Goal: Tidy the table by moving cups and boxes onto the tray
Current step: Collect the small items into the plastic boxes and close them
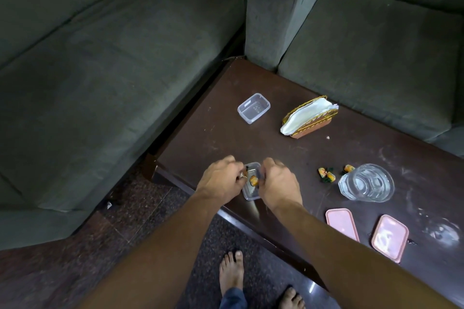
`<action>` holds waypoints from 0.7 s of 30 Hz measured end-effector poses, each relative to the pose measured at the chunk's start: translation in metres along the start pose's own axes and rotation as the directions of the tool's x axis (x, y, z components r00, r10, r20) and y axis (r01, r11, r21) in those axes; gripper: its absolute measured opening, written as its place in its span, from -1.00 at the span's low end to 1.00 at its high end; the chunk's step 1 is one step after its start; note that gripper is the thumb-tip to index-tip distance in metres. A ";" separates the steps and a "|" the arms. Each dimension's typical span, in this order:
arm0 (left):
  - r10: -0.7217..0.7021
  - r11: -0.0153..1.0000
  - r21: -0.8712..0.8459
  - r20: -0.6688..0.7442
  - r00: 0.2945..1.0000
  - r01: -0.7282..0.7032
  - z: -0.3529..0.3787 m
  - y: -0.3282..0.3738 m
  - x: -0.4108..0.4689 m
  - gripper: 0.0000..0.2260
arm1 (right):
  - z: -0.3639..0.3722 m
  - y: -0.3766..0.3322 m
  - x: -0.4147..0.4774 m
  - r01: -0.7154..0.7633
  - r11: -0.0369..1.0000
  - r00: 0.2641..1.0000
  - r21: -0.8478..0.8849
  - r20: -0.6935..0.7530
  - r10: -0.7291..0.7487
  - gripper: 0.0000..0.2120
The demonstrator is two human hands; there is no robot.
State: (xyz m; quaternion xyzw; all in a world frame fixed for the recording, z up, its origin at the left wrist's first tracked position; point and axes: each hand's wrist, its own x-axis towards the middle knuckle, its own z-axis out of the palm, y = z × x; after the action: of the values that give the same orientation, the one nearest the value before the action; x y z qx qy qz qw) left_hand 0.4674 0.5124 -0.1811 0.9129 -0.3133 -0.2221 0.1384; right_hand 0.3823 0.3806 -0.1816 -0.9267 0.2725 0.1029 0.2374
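Head view: both hands meet at the near box [251, 194] by the table [251, 143] corner, with one candy [254, 180] inside. The right hand [276, 183] curls over its right rim, likely steadying it. The left hand [221, 178] has its fingers curled tight at the left rim; whether they pinch rim or wrapper cannot be told. The second box [253, 108], glass [366, 183], lids [342, 224] and loose candies [331, 177] lie apart, unmoved. No tray in view.

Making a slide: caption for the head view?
Left hand and right hand grip a small clear box holding a wrapped sweet at the table edge.
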 end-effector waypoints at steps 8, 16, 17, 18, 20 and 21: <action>-0.036 0.993 -0.113 -0.103 0.994 0.024 0.007 0.026 0.024 -0.82 | -0.023 0.024 0.025 -0.128 0.986 0.958 0.104 -0.243 0.150 -0.87; -0.116 0.979 -0.179 -0.097 0.989 0.097 0.015 0.035 0.030 -0.83 | -0.026 0.074 0.017 -0.409 0.898 0.912 -0.161 -0.095 0.399 -0.64; -0.122 0.978 -0.182 -0.089 0.989 0.104 0.015 0.036 0.031 -0.83 | -0.025 0.077 0.016 -0.423 0.890 0.906 -0.173 -0.093 0.413 -0.64; -0.128 0.976 -0.188 -0.081 0.988 0.111 0.015 0.038 0.032 -0.82 | -0.024 0.078 0.016 -0.430 0.885 0.903 -0.178 -0.089 0.420 -0.63; -0.132 0.972 -0.203 -0.068 0.989 0.116 0.016 0.040 0.034 -0.81 | -0.022 0.079 0.015 -0.409 0.890 0.913 -0.201 -0.076 0.402 -0.62; -0.128 0.971 -0.210 -0.064 0.990 0.112 0.017 0.041 0.034 -0.80 | -0.022 0.078 0.014 -0.383 0.898 0.923 -0.217 -0.066 0.378 -0.62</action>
State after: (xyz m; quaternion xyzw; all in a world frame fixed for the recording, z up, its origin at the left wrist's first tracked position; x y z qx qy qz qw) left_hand 0.4623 0.4574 -0.1901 0.9188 -0.2271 -0.2261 0.2305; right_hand 0.3523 0.3059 -0.1973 -0.8775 0.4375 0.1674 0.1026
